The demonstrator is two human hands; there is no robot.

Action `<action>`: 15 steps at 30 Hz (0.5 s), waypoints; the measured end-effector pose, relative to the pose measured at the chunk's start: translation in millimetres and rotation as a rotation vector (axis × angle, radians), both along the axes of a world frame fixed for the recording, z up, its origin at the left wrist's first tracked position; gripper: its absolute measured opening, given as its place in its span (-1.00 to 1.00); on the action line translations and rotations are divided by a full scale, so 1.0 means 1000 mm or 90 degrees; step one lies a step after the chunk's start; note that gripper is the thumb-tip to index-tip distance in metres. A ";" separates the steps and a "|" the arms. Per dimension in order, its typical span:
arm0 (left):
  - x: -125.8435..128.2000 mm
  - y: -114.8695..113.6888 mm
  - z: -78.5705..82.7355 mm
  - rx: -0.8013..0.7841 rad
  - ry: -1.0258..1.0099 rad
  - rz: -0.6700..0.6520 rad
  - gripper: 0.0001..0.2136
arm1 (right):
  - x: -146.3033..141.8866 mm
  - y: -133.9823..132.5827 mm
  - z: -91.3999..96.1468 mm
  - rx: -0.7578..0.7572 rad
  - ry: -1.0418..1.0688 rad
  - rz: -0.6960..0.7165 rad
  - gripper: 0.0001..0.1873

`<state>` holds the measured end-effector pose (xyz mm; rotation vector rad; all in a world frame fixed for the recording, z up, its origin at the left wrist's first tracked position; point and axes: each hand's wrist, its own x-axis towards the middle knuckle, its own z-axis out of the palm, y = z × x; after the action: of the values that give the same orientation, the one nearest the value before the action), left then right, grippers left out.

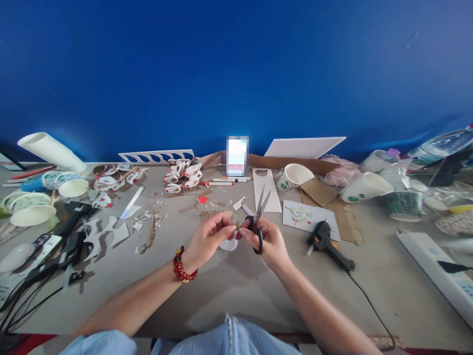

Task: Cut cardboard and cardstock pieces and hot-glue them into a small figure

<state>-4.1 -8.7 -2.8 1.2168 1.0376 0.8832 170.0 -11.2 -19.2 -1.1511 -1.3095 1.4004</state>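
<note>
My left hand [214, 232] is closed in a pinch on a small brown piece [237, 226], which looks like cardboard. My right hand [271, 242] holds a pair of scissors [260, 207] by the black handles, blades pointing up and away from me, slightly parted. The right thumb and fingertip also meet at the brown piece, close to the left fingertips. Just below the fingers lies a white rounded piece [228, 245] on the table, partly covered by the hands. Brown cardboard scraps [211, 214] lie just beyond the left hand.
A black glue gun [330, 241] lies on the right beside a drawing [308, 217]. A patterned paper cup [295, 176] stands farther back. Several red-and-white cutouts [184, 173] are piled back left. A lit phone [237, 155] stands by the blue wall. A power strip [436, 271] sits far right.
</note>
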 end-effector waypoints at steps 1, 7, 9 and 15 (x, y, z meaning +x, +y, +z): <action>0.000 0.000 -0.001 -0.003 -0.004 -0.005 -0.80 | 0.000 0.000 0.000 0.002 -0.003 0.002 -0.92; 0.000 0.001 -0.004 -0.002 -0.012 -0.008 -0.79 | 0.001 0.000 0.002 0.024 -0.022 0.003 -0.94; 0.000 0.001 -0.003 -0.006 -0.016 -0.010 -0.79 | 0.001 0.000 0.004 0.016 -0.014 0.007 -0.93; 0.001 0.001 -0.002 -0.015 -0.039 -0.015 -0.77 | 0.001 -0.001 -0.001 0.013 0.000 0.017 -0.91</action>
<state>-2.8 -7.6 -4.6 1.1726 0.9797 0.8827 171.3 -12.2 -20.4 -1.1237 -1.3406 1.4023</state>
